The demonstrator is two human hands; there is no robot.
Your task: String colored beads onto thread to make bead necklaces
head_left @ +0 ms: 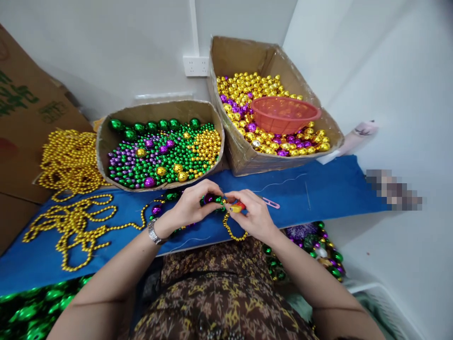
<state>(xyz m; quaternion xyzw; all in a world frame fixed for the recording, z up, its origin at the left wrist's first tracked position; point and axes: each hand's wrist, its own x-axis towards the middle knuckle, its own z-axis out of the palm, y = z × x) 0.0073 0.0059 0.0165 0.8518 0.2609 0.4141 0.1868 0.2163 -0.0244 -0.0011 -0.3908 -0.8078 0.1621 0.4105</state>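
Note:
My left hand (191,205) is closed on a bead strand (212,199) of green and purple balls above the blue board (318,193). A watch sits on that wrist. My right hand (253,215) pinches a small red and yellow object (236,207) next to the strand's end. A thin gold bead chain (231,231) hangs in a loop below both hands. The strand trails left over the board to a purple ball (156,210).
A cardboard box (102,146) of green, purple and gold balls stands behind my hands. A second box (244,156) of gold and purple balls holds an orange basket (285,113). Gold chains (71,212) lie piled at left. Pink scissors (271,203) lie on the board. Finished strands (318,245) hang at right.

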